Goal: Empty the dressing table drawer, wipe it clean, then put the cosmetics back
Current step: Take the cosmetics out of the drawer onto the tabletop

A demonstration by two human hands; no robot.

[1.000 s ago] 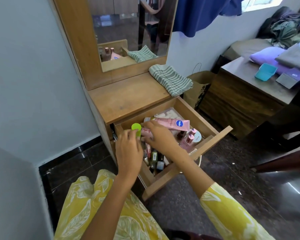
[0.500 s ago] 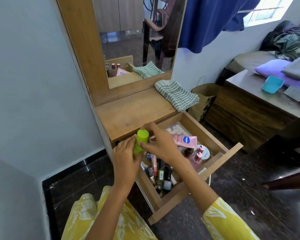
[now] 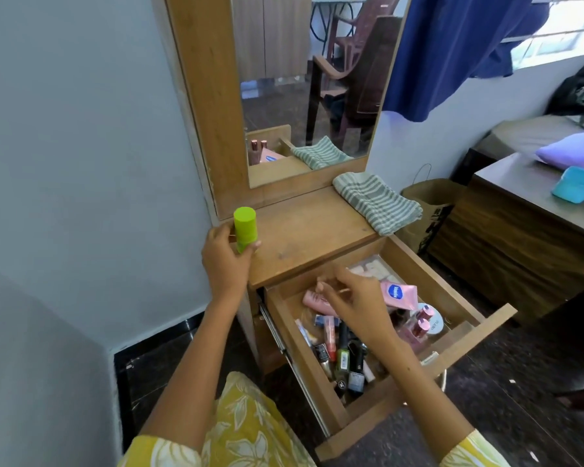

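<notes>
The lime-green bottle [image 3: 245, 229] has left the drawer since half a second ago: the left hand [image 3: 228, 261], which then held it just over the clutter, now carries it upright above the left front corner of the worktop [image 3: 304, 230], fingers wrapped round its lower half. Whether its base already touches the wood cannot be told, since the hand hides it. The right hand [image 3: 358, 298] has let go of the bottle and hangs loosely open and empty over the open drawer [image 3: 466, 335], its fingers spread just above a pink tube [image 3: 317, 301] lying at the back left. A second pink tube with a blue logo [image 3: 400, 293] lies to the right of that hand, and nail-polish bottles and lip glosses [image 3: 343, 355] crowd the front left part, with small pink-capped bottles [image 3: 422, 323] to the right. So the emptying step looks barely begun (this seems to be the first item out, as the worktop otherwise carries only the folded striped cloth [image 3: 376, 202] at its back right corner). The drawer is still nearly full, so wiping is a long way off; the next sensible move is probably setting the bottle down and lifting the nearer pink tube.
</notes>
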